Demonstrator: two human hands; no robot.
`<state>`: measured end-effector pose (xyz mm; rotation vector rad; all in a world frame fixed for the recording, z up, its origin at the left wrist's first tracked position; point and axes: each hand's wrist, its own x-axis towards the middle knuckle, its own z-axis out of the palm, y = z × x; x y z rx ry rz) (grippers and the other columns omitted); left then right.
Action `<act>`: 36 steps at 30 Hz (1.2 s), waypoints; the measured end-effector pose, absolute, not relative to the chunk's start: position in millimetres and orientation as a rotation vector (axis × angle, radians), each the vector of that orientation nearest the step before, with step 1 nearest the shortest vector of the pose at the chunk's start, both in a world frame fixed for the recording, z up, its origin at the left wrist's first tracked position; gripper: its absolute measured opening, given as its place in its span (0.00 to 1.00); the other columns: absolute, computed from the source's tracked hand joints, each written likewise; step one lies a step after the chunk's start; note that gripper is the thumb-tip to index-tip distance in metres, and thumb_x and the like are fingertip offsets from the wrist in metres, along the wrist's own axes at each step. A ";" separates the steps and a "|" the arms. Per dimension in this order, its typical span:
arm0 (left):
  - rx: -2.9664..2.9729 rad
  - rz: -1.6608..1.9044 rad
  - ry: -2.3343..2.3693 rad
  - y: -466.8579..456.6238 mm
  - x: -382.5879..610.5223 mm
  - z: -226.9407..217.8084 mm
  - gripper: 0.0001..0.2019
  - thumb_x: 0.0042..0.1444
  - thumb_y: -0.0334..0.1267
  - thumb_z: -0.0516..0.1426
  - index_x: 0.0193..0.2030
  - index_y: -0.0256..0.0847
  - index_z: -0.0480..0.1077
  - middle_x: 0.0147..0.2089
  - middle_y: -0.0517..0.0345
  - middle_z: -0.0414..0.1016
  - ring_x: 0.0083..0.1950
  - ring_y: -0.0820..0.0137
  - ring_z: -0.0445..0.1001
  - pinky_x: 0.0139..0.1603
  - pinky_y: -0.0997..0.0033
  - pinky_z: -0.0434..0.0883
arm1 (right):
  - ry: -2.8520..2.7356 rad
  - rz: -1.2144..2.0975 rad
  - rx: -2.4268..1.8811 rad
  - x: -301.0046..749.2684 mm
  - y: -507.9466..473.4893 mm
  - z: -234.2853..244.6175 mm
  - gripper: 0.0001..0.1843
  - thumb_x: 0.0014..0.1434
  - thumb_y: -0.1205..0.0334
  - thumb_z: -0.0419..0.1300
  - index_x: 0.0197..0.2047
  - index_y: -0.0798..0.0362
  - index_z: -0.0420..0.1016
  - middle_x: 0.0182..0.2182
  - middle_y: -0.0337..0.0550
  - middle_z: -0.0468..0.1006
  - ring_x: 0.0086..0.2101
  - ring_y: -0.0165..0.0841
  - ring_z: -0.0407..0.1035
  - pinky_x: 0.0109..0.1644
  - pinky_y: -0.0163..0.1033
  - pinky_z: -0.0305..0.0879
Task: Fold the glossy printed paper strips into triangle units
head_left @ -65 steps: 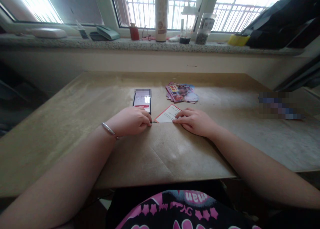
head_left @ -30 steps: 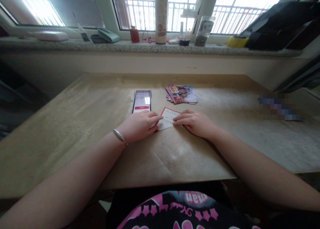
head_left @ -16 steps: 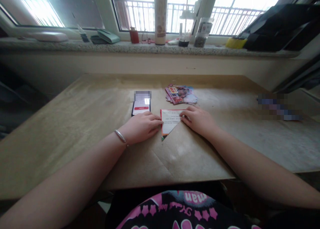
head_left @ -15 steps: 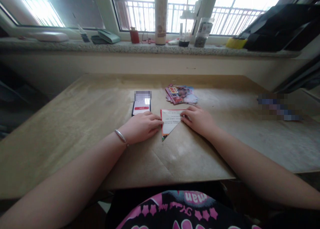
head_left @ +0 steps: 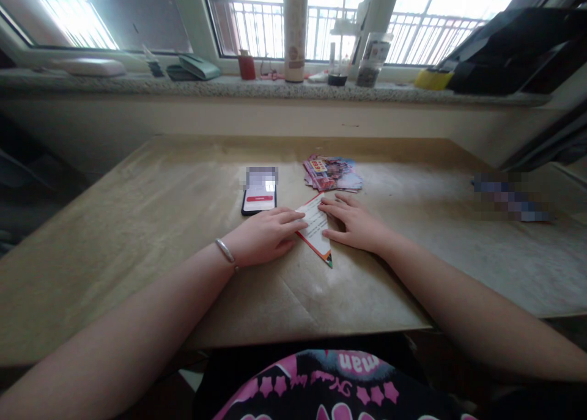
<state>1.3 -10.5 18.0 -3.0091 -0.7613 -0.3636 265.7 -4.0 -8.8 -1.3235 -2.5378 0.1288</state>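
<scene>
At the centre of the frame, the folded paper triangle (head_left: 315, 227) is touched on the surface (head_left: 206, 181) by the extended, ungripping fingers of the left hand (head_left: 268, 236) and right hand (head_left: 353, 224), and might be skewed or miscreased if pressure were applied unevenly from either side.

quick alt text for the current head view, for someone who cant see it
A person's left hand and right hand touch a triangular white paper with red edging on a tan table. A phone lies just beyond the left hand, and a pile of colourful printed sheets lies beyond the paper.
</scene>
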 end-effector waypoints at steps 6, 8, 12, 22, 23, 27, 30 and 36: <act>-3.015 -0.340 -0.855 -6.3 -1.2 16.6 0.16 0.63 0.34 0.51 0.54 0.38 0.72 0.57 0.48 0.73 0.57 0.63 0.72 0.59 0.60 0.71 | -2.513 0.151 -1.277 267.1 -5.7 -7.6 0.28 0.58 0.52 0.60 0.60 0.51 0.69 0.66 0.49 0.60 0.66 0.52 0.46 0.66 0.61 0.52; -3.041 -0.336 -0.869 -5.8 -2.1 18.0 0.15 0.62 0.34 0.52 0.53 0.39 0.73 0.56 0.49 0.74 0.56 0.64 0.73 0.59 0.60 0.71 | -2.456 0.049 -1.258 267.2 -6.5 -5.6 0.21 0.57 0.55 0.62 0.54 0.50 0.74 0.66 0.49 0.60 0.66 0.51 0.46 0.66 0.62 0.52; -3.084 -0.339 -0.860 -5.5 -3.4 20.2 0.15 0.62 0.34 0.52 0.53 0.40 0.73 0.56 0.50 0.75 0.56 0.64 0.73 0.59 0.61 0.71 | -2.440 -0.050 -1.179 267.6 -7.6 -0.8 0.10 0.60 0.63 0.58 0.43 0.47 0.79 0.53 0.45 0.75 0.58 0.44 0.61 0.62 0.55 0.60; -3.064 -0.280 -1.010 -7.9 -0.3 23.8 0.15 0.63 0.34 0.52 0.54 0.36 0.70 0.55 0.49 0.74 0.55 0.63 0.73 0.58 0.61 0.71 | -2.591 -0.025 -1.259 259.4 -20.2 10.3 0.36 0.52 0.39 0.63 0.56 0.56 0.74 0.55 0.53 0.74 0.56 0.49 0.63 0.59 0.53 0.63; -3.067 -0.279 -1.013 -8.0 -0.3 24.1 0.14 0.63 0.34 0.52 0.53 0.36 0.70 0.55 0.49 0.74 0.55 0.63 0.73 0.57 0.62 0.71 | -2.586 -0.019 -1.272 259.4 -20.4 9.9 0.36 0.52 0.40 0.63 0.57 0.56 0.74 0.55 0.53 0.74 0.56 0.49 0.64 0.59 0.53 0.63; -3.081 -0.288 -1.004 -7.6 -1.0 24.2 0.13 0.63 0.33 0.51 0.52 0.37 0.70 0.55 0.50 0.74 0.54 0.63 0.72 0.57 0.62 0.70 | -2.557 0.009 -1.296 261.3 -19.6 8.8 0.27 0.56 0.46 0.61 0.55 0.53 0.76 0.51 0.50 0.76 0.51 0.46 0.66 0.56 0.51 0.65; -3.084 -0.284 -1.014 -7.2 -1.1 24.3 0.11 0.63 0.33 0.50 0.49 0.37 0.70 0.51 0.50 0.74 0.51 0.64 0.73 0.53 0.64 0.71 | -2.576 -0.007 -1.272 262.1 -20.0 10.6 0.23 0.58 0.49 0.60 0.53 0.52 0.78 0.48 0.49 0.77 0.49 0.45 0.67 0.55 0.49 0.66; -3.001 -0.263 -1.064 -5.3 -0.9 24.3 0.10 0.63 0.34 0.50 0.38 0.36 0.72 0.42 0.50 0.74 0.43 0.66 0.73 0.45 0.67 0.72 | -2.599 -0.085 -1.295 261.2 -22.5 13.6 0.23 0.59 0.49 0.58 0.52 0.53 0.77 0.48 0.49 0.78 0.49 0.45 0.67 0.54 0.50 0.66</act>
